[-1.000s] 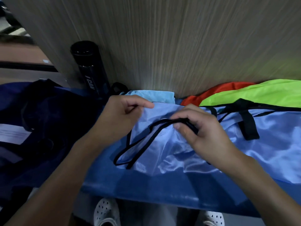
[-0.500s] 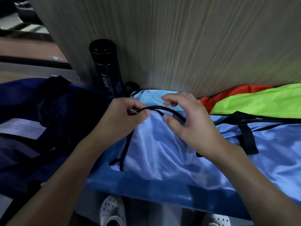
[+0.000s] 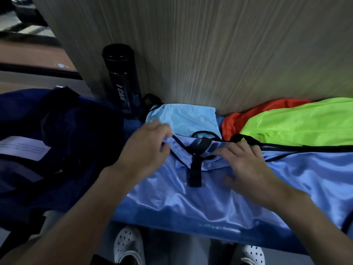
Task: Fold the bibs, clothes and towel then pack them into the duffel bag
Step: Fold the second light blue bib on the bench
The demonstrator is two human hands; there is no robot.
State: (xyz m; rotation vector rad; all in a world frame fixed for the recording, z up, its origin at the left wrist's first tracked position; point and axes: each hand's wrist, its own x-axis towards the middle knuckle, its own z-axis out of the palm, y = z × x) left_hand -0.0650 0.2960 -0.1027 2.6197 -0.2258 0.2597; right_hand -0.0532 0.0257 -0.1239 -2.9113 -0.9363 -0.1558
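Note:
A light blue bib (image 3: 200, 190) with black trim lies spread across the blue bench (image 3: 172, 224). My left hand (image 3: 147, 148) pinches the bib's upper left edge. To the right, my right hand (image 3: 246, 167) lies on its folded top edge with fingers stretched toward a black strap (image 3: 195, 169). Behind them a folded pale blue cloth (image 3: 183, 119) rests against the wall. A neon green bib (image 3: 298, 123) lies over an orange one (image 3: 248, 117) at the right. The dark navy duffel bag (image 3: 47, 142) sits at the left.
A black bottle (image 3: 122, 81) stands against the wood-grain wall (image 3: 210, 44) between the bag and the folded cloth. A white paper label (image 3: 21, 148) lies on the bag. White perforated shoes (image 3: 128, 245) show below the bench edge.
The bib's top has been folded over, and its black strap now lies in the middle. My right hand moved right and flattened on the fabric. My left hand stayed at the left edge.

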